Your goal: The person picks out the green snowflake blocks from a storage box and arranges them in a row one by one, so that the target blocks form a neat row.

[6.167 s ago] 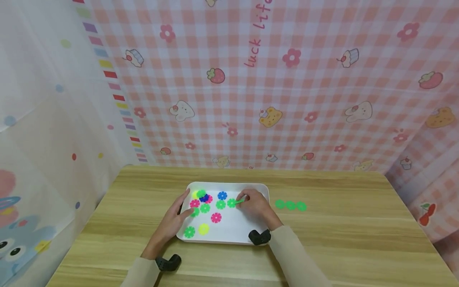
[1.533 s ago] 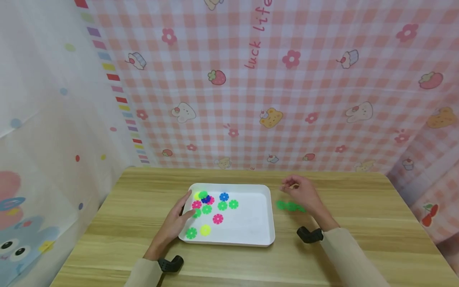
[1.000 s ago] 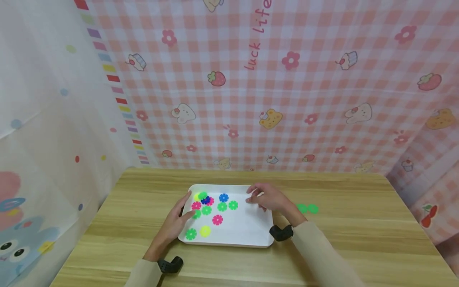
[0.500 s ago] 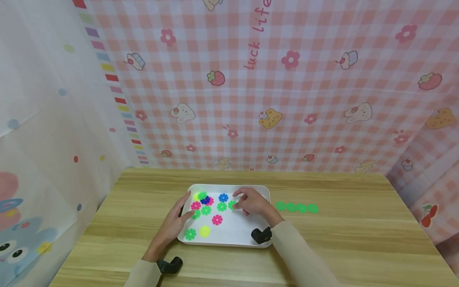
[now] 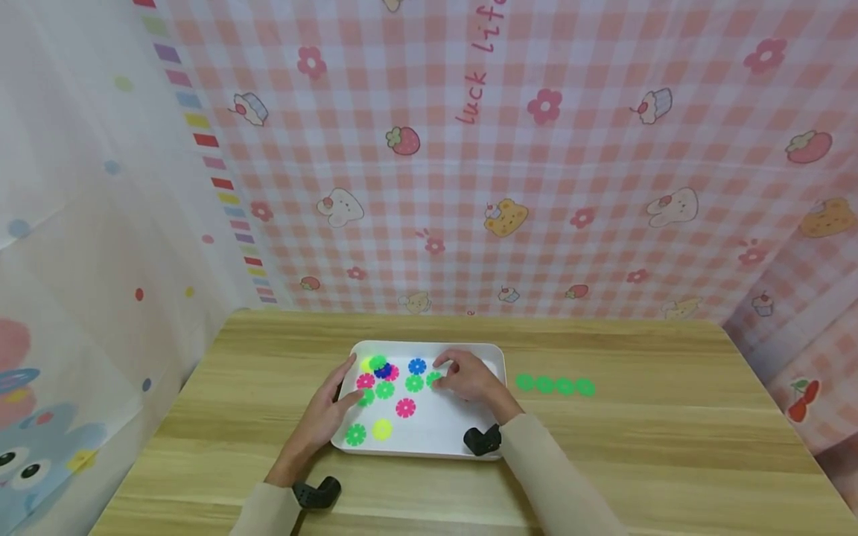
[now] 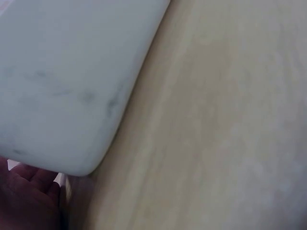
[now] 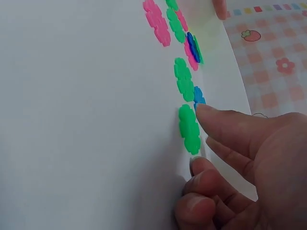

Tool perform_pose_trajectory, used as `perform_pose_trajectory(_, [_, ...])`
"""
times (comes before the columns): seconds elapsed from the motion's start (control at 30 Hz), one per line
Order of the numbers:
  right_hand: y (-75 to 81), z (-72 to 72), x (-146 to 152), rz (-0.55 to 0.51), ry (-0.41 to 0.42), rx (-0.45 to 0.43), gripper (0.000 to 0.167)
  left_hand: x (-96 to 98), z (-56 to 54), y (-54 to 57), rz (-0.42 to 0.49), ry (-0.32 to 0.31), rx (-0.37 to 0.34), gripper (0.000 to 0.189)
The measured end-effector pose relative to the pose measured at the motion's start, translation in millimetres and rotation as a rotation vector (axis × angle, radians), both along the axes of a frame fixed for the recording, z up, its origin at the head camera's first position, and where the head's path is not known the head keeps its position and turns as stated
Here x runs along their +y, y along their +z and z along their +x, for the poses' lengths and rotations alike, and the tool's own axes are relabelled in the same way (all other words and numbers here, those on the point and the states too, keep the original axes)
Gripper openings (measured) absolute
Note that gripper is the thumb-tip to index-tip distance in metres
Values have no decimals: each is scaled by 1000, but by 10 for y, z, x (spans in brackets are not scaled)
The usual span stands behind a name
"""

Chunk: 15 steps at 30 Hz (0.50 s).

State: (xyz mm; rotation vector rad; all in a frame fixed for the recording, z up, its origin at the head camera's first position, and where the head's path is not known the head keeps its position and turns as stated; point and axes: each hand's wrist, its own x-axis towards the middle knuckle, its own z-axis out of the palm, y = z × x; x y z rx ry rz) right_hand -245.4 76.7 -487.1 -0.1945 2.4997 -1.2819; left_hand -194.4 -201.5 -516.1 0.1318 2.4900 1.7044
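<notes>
A: What have I got under the right hand [image 5: 465,376]?

B: A green disc [image 7: 188,129], lying flat inside the white tray [image 5: 436,432], rightmost of the pieces in there. On my right wrist feed the thumb tip is at its edge; the other fingers are loosely bent and stand apart from the thumb. I can't see a pinch.

A: How would I take it well?

B: I read this as a pick-up. A flat disc gives little to grip, so I'd press one edge to tip the other up, then close on the raised rim. I'd keep clear of the blue disc [image 5: 417,365] and the second green disc [image 5: 414,383] just to its left, or they may get dragged along.

A: And the tray?

B: The left hand [image 5: 322,417] grips it, thumb over the left rim, fingers along the outside. I'd want that steady while the right presses.

A: What's changed for me?

B: About a second ago my head feed had this disc uncovered, with the right hand short of it, over the tray's right part; now the fingers overlap it. Farther out on the table [image 5: 637,461], the row of green discs [image 5: 565,385] counts four; some six seconds back, three. The left hand hasn't shifted its hold.
</notes>
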Motion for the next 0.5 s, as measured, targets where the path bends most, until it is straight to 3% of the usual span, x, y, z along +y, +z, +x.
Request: perform_pose_trajectory(0.5, [-6, 13, -72, 58, -56, 48, 16, 1, 8, 7, 14, -6, 16, 64])
